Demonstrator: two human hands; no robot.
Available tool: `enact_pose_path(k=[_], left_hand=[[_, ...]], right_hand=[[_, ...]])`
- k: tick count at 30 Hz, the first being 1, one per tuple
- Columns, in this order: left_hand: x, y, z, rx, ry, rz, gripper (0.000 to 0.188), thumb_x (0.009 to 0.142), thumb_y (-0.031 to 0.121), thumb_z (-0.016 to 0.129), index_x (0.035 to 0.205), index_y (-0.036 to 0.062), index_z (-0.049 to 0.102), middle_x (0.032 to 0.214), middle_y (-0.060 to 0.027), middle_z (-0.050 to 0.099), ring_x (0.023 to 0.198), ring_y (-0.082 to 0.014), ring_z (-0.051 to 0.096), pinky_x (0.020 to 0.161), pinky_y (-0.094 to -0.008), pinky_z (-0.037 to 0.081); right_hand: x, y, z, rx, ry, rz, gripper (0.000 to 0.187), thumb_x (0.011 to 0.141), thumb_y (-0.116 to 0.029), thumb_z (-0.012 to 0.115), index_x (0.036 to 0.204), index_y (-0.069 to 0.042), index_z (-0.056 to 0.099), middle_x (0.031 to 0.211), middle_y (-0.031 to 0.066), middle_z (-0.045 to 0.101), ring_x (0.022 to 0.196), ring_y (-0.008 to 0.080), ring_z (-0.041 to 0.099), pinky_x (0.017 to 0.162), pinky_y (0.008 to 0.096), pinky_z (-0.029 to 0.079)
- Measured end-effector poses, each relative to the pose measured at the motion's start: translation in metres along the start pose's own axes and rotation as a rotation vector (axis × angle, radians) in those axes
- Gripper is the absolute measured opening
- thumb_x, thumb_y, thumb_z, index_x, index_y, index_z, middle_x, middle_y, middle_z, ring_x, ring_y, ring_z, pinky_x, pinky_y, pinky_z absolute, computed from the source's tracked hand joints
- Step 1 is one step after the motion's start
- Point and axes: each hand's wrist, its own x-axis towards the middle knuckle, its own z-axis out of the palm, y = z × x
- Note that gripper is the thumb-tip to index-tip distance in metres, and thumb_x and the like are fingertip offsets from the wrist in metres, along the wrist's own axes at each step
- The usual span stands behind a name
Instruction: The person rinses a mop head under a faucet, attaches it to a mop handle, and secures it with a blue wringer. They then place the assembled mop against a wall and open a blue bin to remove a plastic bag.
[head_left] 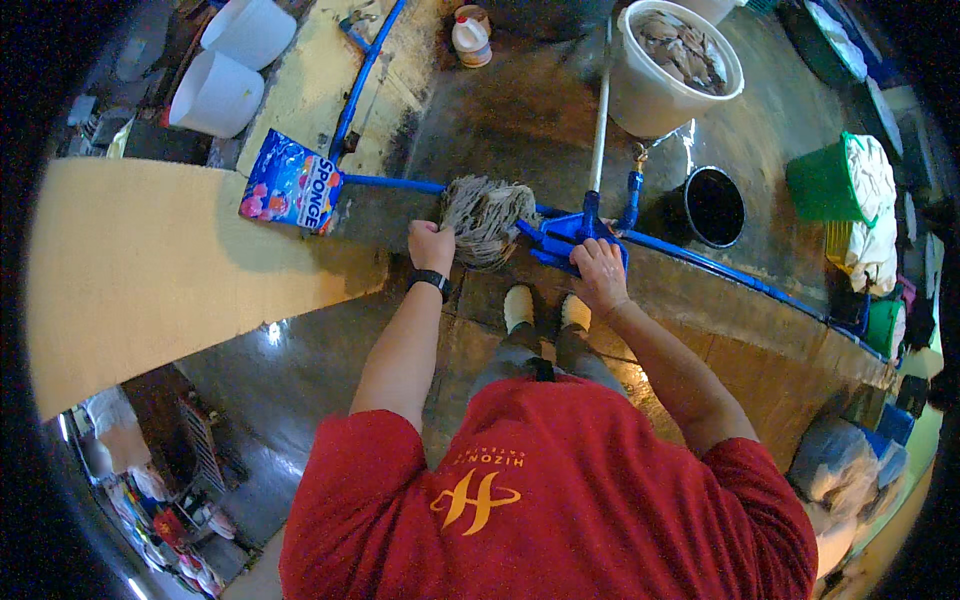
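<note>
A mop lies across the low ledge in front of me. Its pale handle (601, 130) runs away from me, up from a blue plastic mop clamp (562, 238). Left of the clamp is the grey string mop head (487, 222); whether the two are joined I cannot tell. My left hand (432, 247), with a dark band on its wrist, is closed at the left edge of the strings. My right hand (600, 275) grips the near right side of the clamp, its fingers bent over the blue plastic.
Blue pipe (395, 183) runs along the ledge, with a blue packet (291, 183) to the left. Beyond stand a white bucket (655, 105) with greyish contents, a black bucket (714, 207) and a white jug (471, 42). A green basket (825, 185) holds white cloth at right.
</note>
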Motion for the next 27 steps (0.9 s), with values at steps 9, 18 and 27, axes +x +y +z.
enact_pose_path(k=[9, 18, 27], left_hand=[[-0.019, 0.082, 0.042, 0.637, -0.199, 0.706, 0.053, 0.079, 0.042, 0.08, 0.123, 0.0177, 0.064, 0.134, -0.011, 0.061, 0.133, -0.0357, 0.049, 0.104, -0.0576, 0.042], [0.003, 0.126, -0.048, -0.298, -0.854, 0.486, 0.038, 0.077, 0.0, 0.079, 0.108, 0.0104, 0.061, 0.103, 0.0006, 0.065, 0.1, -0.014, 0.063, 0.091, -0.0282, 0.049], [-0.002, 0.245, -0.199, -0.404, -0.84, 0.915, 0.041, 0.076, -0.008, 0.07, 0.113, 0.0088, 0.062, 0.106, 0.0019, 0.066, 0.105, -0.0119, 0.062, 0.094, -0.0277, 0.048]], right_hand=[[-0.018, 0.013, 0.019, -0.112, -0.043, 0.007, 0.033, 0.073, -0.011, 0.074, 0.103, -0.012, 0.059, 0.103, 0.009, 0.057, 0.102, 0.0313, 0.056, 0.085, 0.0454, 0.043], [0.022, 0.003, -0.017, 0.314, -0.001, 0.203, 0.039, 0.075, -0.018, 0.083, 0.107, -0.009, 0.061, 0.106, 0.0102, 0.062, 0.106, 0.0329, 0.06, 0.088, 0.0457, 0.048], [0.199, -0.045, -0.103, 1.19, -0.235, -0.105, 0.042, 0.082, -0.005, 0.085, 0.118, -0.005, 0.064, 0.11, -0.0007, 0.069, 0.108, 0.0126, 0.062, 0.094, 0.0302, 0.052]])
